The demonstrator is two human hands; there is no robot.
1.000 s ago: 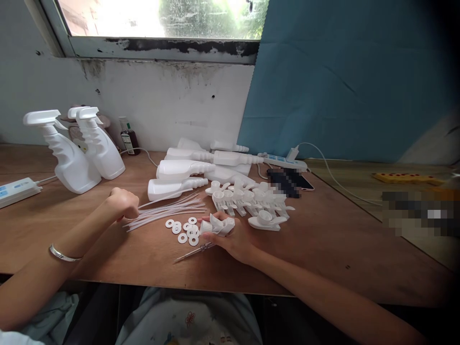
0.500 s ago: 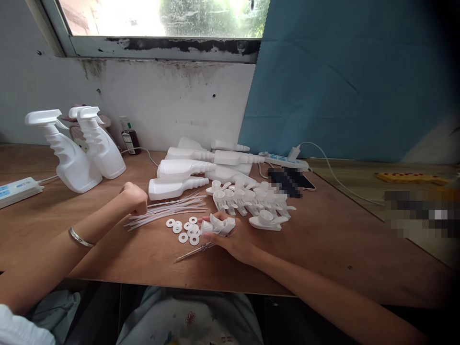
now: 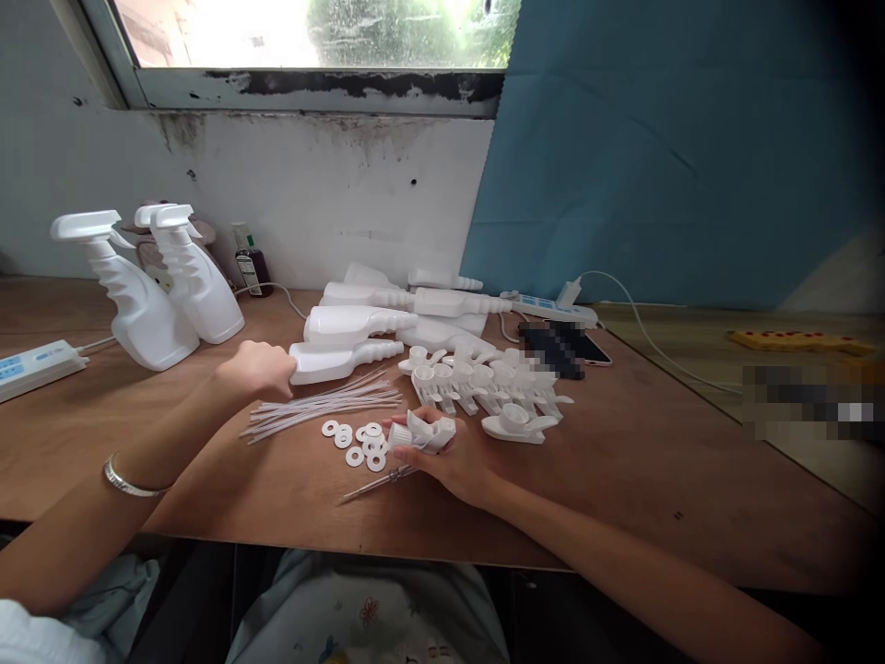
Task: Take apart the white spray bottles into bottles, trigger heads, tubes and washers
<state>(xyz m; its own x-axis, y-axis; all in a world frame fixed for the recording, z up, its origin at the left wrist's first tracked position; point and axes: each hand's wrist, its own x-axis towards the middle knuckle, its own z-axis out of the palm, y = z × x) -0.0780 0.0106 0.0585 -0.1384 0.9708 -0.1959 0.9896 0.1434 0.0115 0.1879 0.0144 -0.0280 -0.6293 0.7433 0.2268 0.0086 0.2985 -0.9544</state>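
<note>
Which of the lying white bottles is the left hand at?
The left hand is at the frontmost lying bottle, the one nearest the tubes; its base meets the fingers. The other lying bottles are stacked farther back.

Head-worn view, forward and down over near table [image 3: 656, 480]

The worktop [image 3: 622, 480] is brown wood sheet, matt and lightly scuffed. The bottles [image 3: 346, 361] lying on it, the two upright sprayers [image 3: 166, 295] and the trigger heads [image 3: 484, 383] are white plastic with a smooth, faintly satin skin. The tubes [image 3: 324, 406] are thin, translucent plastic, and the washers [image 3: 356, 441] flat matt white. The bracelet [image 3: 128, 481] on the left wrist is shiny metal. The wall [image 3: 332, 203] is rough, stained plaster beside a matt blue sheet [image 3: 656, 166].
</note>
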